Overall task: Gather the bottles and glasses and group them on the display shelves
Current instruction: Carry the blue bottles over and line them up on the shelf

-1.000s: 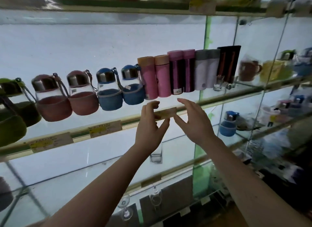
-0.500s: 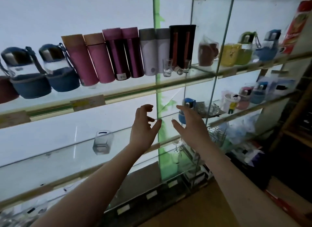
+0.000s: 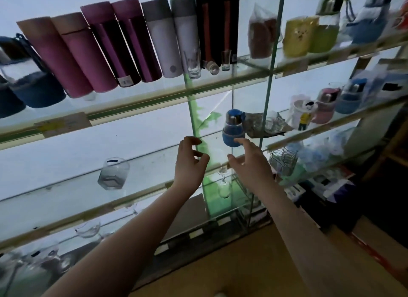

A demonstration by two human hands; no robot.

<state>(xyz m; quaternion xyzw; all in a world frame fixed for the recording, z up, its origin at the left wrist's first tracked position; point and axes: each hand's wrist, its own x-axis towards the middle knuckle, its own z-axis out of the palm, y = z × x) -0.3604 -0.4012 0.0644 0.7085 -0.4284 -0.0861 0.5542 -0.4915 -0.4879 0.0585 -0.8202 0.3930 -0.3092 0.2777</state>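
Note:
Both my hands are raised in front of the middle glass shelf, and neither holds anything. My left hand has loosely curled fingers. My right hand is spread, its fingertips just below a small blue-sleeved bottle on that shelf. A clear tumbler stands alone further left on the same shelf. The upper shelf carries a row of pink, purple and white flasks, a black box and small shot glasses.
A vertical glass divider splits the cabinet. To its right stand mugs and sleeved bottles, a yellow cup and a wire rack. Stemmed glasses and bowls sit on lower shelves. Cardboard boxes lie at the bottom right.
My view has swung right and down along the shelves. Both hands have dropped from the upper shelf's edge to the middle shelf, near the blue bottle.

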